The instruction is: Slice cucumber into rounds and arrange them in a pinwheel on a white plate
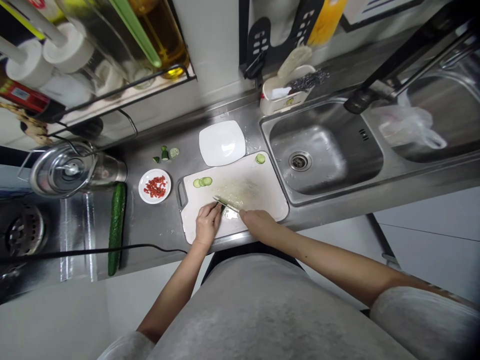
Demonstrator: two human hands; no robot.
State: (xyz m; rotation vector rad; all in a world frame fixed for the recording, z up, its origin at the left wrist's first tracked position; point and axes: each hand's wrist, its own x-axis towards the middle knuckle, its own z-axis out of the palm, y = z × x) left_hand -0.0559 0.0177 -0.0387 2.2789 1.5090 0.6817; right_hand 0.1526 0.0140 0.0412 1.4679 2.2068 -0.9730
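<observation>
Cookware of shiny steel is standing toward the left end of a brushed stainless-steel counter. A long, whole, bumpy dark-green cucumber is lying just beside it, running toward the counter's front edge. Next, a small round white dish is holding chopped red bits, and behind its right side a few green cucumber offcuts are resting on the metal. A white rectangular cutting board with a grey handle is lying in the middle, carrying overlapping pale-green cucumber slices near its left end. The left hand is pressing its bunched fingers onto a short dark-green cucumber piece, mostly hidden under them. Behind the board, a squarish glossy white plate is sitting close to its far edge. The thin-bladed knife is angling across the piece, and the right hand is curling its fingers closed around the handle. More pale-green rounds are lying at the board's far right corner, beside a stainless-steel sink.
</observation>
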